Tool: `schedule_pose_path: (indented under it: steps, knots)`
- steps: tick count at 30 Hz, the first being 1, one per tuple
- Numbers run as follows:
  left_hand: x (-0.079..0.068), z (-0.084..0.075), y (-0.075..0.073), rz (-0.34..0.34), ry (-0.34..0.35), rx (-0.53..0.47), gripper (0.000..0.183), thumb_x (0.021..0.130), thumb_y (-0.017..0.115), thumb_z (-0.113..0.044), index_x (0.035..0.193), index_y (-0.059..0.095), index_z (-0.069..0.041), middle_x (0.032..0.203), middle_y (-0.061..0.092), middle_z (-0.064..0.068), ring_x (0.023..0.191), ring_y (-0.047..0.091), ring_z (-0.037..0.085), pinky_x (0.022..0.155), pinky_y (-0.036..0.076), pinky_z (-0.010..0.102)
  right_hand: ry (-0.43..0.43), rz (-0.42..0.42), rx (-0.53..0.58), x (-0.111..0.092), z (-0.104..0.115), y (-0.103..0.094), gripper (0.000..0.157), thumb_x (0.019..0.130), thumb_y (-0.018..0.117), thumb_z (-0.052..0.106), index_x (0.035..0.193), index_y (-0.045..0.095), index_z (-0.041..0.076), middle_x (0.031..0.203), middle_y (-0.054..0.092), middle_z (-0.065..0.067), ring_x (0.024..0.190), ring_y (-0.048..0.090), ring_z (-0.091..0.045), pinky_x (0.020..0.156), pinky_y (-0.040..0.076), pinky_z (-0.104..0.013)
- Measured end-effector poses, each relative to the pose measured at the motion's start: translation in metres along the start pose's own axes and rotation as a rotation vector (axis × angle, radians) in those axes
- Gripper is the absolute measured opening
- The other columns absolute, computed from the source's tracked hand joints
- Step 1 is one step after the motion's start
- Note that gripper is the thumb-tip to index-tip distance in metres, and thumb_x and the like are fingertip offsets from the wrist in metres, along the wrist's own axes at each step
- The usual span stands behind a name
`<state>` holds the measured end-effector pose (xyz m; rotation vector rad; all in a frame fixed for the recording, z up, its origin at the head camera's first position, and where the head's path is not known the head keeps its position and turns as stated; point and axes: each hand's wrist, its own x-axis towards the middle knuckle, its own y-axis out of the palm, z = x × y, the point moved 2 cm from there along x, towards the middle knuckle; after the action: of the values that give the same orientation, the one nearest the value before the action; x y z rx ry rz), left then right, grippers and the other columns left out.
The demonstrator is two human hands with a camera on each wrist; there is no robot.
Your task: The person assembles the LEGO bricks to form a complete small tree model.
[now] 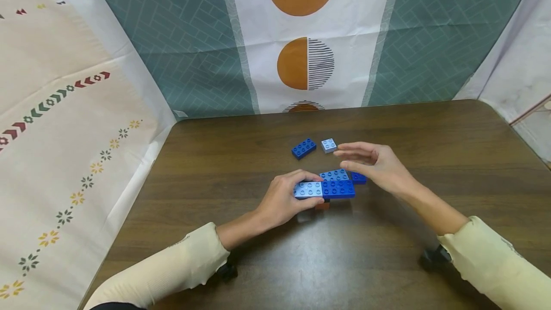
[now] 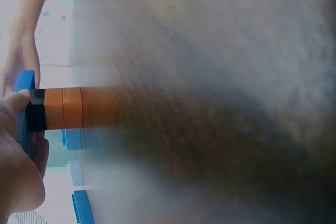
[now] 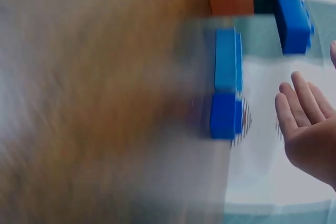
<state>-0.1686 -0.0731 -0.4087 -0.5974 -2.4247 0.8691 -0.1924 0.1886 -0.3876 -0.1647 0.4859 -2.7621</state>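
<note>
Left hand (image 1: 281,195) round the stack's blue top (image 1: 337,189), right hand (image 1: 380,166) loose-fingered across a gap, table edge (image 1: 430,109) well beyond.

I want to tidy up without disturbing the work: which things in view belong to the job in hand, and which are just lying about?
In the job:
Brick stack held in the left hand
Four loose blue bricks on the table, probably parts for it

Likely just surroundings:
Teal-and-white cloth behind the table
Cream patterned cloth at the left
</note>
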Motion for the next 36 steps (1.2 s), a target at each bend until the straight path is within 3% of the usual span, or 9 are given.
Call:
schedule_pose_path:
  steps: [5, 8, 11, 20, 27, 36]
  knots:
    - [0.0, 0.0, 0.0, 0.01, -0.01, 0.0, 0.041, 0.092, 0.088, -0.024, 0.129, 0.073, -0.013, 0.127, 0.075, 0.002, 0.097, 0.065, 0.012, 0.079, 0.053, 0.025, 0.03, -0.02, -0.012, 0.009, -0.009, -0.015, 0.053, 0.104, 0.073, 0.031, 0.151, 0.059, 0.012, 0.148, 0.064, -0.005, 0.139, 0.058, -0.029, 0.11, 0.049, -0.034]
    - [0.001, 0.001, 0.0, 0.009, -0.011, -0.002, 0.041, 0.092, 0.088, -0.024, 0.129, 0.073, -0.013, 0.127, 0.075, 0.002, 0.098, 0.065, 0.013, 0.079, 0.054, 0.025, 0.04, 0.014, -0.007, 0.014, -0.017, -0.018, 0.057, 0.104, 0.073, 0.029, 0.155, 0.055, 0.011, 0.153, 0.06, -0.006, 0.144, 0.053, -0.032, 0.115, 0.044, -0.05]
    - [0.001, 0.001, -0.001, 0.008, -0.012, -0.004, 0.041, 0.092, 0.088, -0.024, 0.129, 0.073, -0.013, 0.127, 0.075, 0.002, 0.098, 0.066, 0.013, 0.079, 0.053, 0.026, 0.06, 0.059, 0.002, 0.017, -0.026, -0.019, 0.061, 0.104, 0.074, 0.026, 0.158, 0.051, 0.009, 0.158, 0.055, -0.009, 0.148, 0.047, -0.035, 0.117, 0.039, -0.057]
    - [0.002, 0.0, -0.001, 0.016, -0.017, 0.008, 0.041, 0.092, 0.088, -0.025, 0.129, 0.073, -0.014, 0.127, 0.075, 0.002, 0.097, 0.065, 0.013, 0.079, 0.053, 0.025, 0.087, 0.175, 0.016, 0.019, -0.043, -0.023, 0.065, 0.1, 0.077, 0.015, 0.157, 0.049, 0.002, 0.157, 0.054, -0.016, 0.148, 0.046, -0.04, 0.115, 0.04, -0.049]
    - [0.001, -0.001, -0.001, 0.02, -0.026, 0.01, 0.042, 0.093, 0.087, -0.026, 0.13, 0.073, -0.014, 0.128, 0.074, 0.002, 0.099, 0.065, 0.014, 0.081, 0.053, 0.026, 0.101, 0.191, 0.002, 0.019, -0.046, -0.023, 0.061, 0.098, 0.079, 0.012, 0.153, 0.055, 0.002, 0.152, 0.059, -0.016, 0.145, 0.051, -0.037, 0.114, 0.043, -0.049]
    - [0.001, 0.0, -0.001, 0.024, -0.028, 0.014, 0.041, 0.093, 0.086, -0.027, 0.13, 0.073, -0.014, 0.127, 0.074, 0.002, 0.099, 0.065, 0.014, 0.08, 0.053, 0.025, 0.063, 0.194, -0.071, 0.021, -0.043, -0.013, 0.055, 0.096, 0.08, 0.008, 0.147, 0.06, -0.001, 0.146, 0.063, -0.019, 0.14, 0.055, -0.04, 0.114, 0.044, -0.059]
